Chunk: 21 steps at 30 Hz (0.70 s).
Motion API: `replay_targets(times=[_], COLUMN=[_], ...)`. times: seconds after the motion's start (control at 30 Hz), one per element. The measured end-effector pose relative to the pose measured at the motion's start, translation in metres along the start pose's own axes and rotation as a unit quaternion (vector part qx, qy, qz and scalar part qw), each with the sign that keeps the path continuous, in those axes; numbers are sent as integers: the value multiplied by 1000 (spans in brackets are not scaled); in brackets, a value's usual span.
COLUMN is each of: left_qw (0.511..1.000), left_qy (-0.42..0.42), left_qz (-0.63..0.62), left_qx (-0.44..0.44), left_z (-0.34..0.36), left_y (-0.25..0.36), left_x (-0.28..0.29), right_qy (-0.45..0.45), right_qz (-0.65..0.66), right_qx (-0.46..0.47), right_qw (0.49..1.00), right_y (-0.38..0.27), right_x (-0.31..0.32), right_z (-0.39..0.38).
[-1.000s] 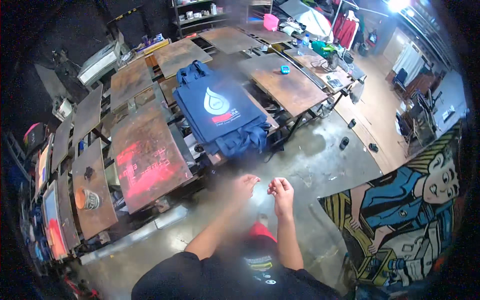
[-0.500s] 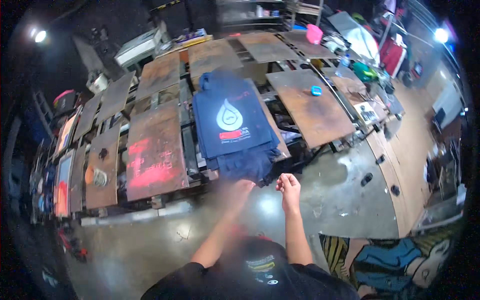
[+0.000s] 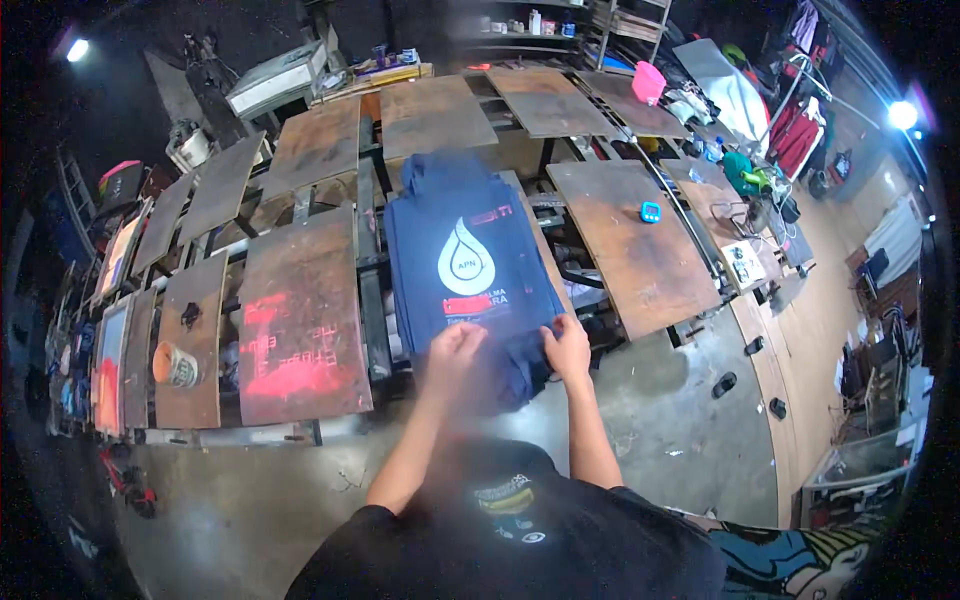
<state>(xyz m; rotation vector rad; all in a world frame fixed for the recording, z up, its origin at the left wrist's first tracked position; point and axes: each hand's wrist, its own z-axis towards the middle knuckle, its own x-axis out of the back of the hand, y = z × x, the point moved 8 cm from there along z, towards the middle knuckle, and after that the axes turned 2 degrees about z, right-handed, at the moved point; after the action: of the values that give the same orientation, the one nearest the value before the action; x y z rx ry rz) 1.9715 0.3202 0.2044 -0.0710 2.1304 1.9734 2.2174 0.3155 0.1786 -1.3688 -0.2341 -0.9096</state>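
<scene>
A stack of navy tote bags (image 3: 465, 230) with a white drop print and red lettering lies on a board in front of me, its loose straps and lower part blurred. My left hand (image 3: 450, 350) is at the near left part of the top bag, fingers bent and pinched at its edge, partly hazed by a smudge. At the near right corner, my right hand (image 3: 567, 350) has thumb and fingers closed on the fabric.
Rusty printing boards surround the bags, one with pink paint (image 3: 300, 370). A tub (image 3: 175, 365) is on the left, a blue timer (image 3: 650, 212) on the right board. Behind are a pink bin (image 3: 648, 82) and shelves. Black footwear (image 3: 725, 383) lies on the floor at right.
My view has turned to face the bags squarely. Both hands have moved from the air in front of my body onto the near end of the stack and now grip the top bag.
</scene>
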Motion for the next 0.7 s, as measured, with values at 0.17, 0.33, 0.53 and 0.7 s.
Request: replay_targets(times=[0.17,0.33,0.53,0.7], left_qw=[1000,1000,982,979], left_qy=[-26,-25,-145,-155], left_qz=[8,-1,112,133], left_qx=[-10,9,53,28], left_z=[49,93,131,144], left_y=[2,-10,-68,-83], left_x=[20,18,-18,-42], right_qy=[-13,-6,-9,-22], right_qz=[-135,-159,-60,24], right_qx=[-111,-127,-67,22], right_qw=[985,979,996,999], right_y=[33,40,27,-23], right_x=[-14,-29,-33,-28], right_z=[19,27,35,40])
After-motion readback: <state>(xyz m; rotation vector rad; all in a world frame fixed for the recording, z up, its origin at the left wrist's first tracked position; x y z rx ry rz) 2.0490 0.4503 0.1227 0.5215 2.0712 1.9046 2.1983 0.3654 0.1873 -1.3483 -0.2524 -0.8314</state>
